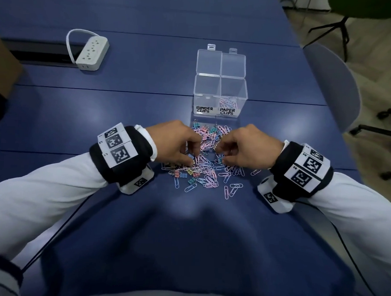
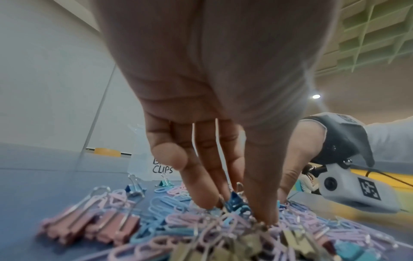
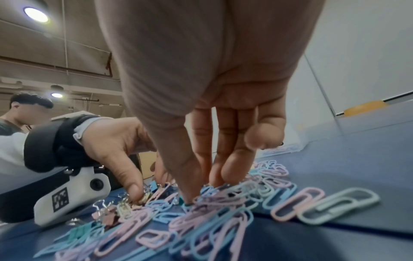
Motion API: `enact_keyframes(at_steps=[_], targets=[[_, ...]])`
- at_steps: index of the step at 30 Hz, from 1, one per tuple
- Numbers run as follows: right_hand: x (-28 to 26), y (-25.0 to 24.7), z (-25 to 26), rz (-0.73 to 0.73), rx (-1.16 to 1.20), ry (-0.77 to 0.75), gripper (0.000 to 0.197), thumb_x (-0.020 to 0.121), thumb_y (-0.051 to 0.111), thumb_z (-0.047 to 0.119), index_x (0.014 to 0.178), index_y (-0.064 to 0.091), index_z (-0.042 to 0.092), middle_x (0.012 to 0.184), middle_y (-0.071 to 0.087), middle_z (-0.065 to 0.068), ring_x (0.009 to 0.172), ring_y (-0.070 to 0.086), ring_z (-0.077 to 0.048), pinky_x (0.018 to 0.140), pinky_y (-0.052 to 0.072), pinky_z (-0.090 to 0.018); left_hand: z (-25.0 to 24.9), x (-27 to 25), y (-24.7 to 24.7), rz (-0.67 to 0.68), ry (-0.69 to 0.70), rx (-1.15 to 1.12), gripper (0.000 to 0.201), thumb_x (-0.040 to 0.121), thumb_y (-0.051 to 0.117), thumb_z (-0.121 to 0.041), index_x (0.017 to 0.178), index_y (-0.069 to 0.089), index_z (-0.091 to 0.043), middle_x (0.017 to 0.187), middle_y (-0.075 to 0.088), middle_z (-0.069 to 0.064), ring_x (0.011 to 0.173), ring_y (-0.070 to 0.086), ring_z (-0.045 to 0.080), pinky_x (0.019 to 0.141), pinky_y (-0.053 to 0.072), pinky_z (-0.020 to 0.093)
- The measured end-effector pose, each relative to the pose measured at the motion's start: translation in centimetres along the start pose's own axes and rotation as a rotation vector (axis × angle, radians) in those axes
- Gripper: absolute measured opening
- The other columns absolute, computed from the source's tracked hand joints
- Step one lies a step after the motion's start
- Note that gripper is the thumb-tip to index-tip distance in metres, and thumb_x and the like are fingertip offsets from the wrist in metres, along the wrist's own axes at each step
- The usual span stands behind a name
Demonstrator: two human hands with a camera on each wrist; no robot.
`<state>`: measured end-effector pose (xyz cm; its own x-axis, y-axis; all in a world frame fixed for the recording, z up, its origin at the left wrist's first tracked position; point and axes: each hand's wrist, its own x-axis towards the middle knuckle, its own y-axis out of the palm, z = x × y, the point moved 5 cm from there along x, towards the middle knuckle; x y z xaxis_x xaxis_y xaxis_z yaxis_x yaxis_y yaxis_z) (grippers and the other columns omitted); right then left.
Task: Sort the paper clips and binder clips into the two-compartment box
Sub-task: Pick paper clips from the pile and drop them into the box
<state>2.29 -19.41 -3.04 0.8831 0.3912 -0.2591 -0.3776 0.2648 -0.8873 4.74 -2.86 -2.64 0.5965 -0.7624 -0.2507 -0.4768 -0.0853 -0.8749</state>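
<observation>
A heap of pastel paper clips and small binder clips lies on the blue table just in front of the clear two-compartment box. The side labelled PAPER CLIPS holds several paper clips; the BINDER CLIPS side looks empty. My left hand reaches down into the heap, thumb and fingertips closing round a blue binder clip. My right hand dips in from the right, its thumb and fingers pinching pink and blue paper clips.
The box's two lids lie open behind it. A white power strip sits far left, a grey chair stands by the table's right edge. Stray paper clips lie nearer me. Another person is off to the left.
</observation>
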Motion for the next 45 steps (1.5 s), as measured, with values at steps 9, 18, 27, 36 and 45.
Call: enact_keyframes(at_steps=[9,18,27,36,45], targets=[[-0.1,0.3,1.1,-0.028,-0.08,-0.104,0.02,0.078,0.072,0.043,0.095,0.073,0.034,0.085,0.057,0.012,0.076,0.054,-0.008,0.066,0.047,-0.029,0.9,-1.8,-2.6,-0.206,-0.007,-0.241,0.02,0.079,0.074,-0.033,0.098,0.069,-0.03,0.075,0.066,-0.024,0.069,0.059,-0.005,0.065,0.041,0.005],[0.3,-0.6,1.5,-0.122,0.421,-0.072,0.009,0.077,0.076,0.019,0.084,0.07,0.021,0.076,0.072,0.003,0.065,0.063,-0.007,0.067,0.053,-0.025,5.0,-2.2,-2.4,-0.156,-0.213,-0.25,0.024,0.092,0.049,-0.015,0.094,0.069,-0.029,0.091,0.06,-0.007,0.074,0.059,0.01,0.076,0.045,0.025],[3.7,-1.4,2.6,-0.079,0.436,0.037,0.031,0.095,0.04,0.02,0.089,0.07,0.016,0.074,0.059,-0.008,0.061,0.052,-0.02,0.056,0.042,-0.026,7.4,-3.0,-1.7,-0.16,-0.32,-0.286,0.022,0.093,0.044,-0.011,0.091,0.06,-0.027,0.085,0.069,-0.005,0.076,0.062,0.01,0.082,0.047,0.027],[5.7,-2.1,2.8,-0.237,0.224,0.142,0.031,0.086,0.054,0.034,0.075,0.068,0.009,0.078,0.069,-0.008,0.07,0.06,-0.019,0.066,0.048,-0.027,6.7,-3.8,-2.4,-0.263,-0.148,-0.639,0.038,0.095,0.051,-0.008,0.131,0.049,-0.023,0.123,0.064,0.005,0.096,0.07,0.019,0.083,0.056,0.033],[5.5,-1.6,4.4,-0.208,0.283,0.068,0.033,0.067,0.076,0.056,0.078,0.074,0.025,0.062,0.052,0.012,0.06,0.047,-0.002,0.056,0.035,-0.022,5.6,-3.5,-3.5,-0.416,-0.115,-0.935,0.031,0.09,0.058,-0.005,0.121,0.056,-0.006,0.109,0.072,0.007,0.097,0.066,0.017,0.087,0.052,0.02]])
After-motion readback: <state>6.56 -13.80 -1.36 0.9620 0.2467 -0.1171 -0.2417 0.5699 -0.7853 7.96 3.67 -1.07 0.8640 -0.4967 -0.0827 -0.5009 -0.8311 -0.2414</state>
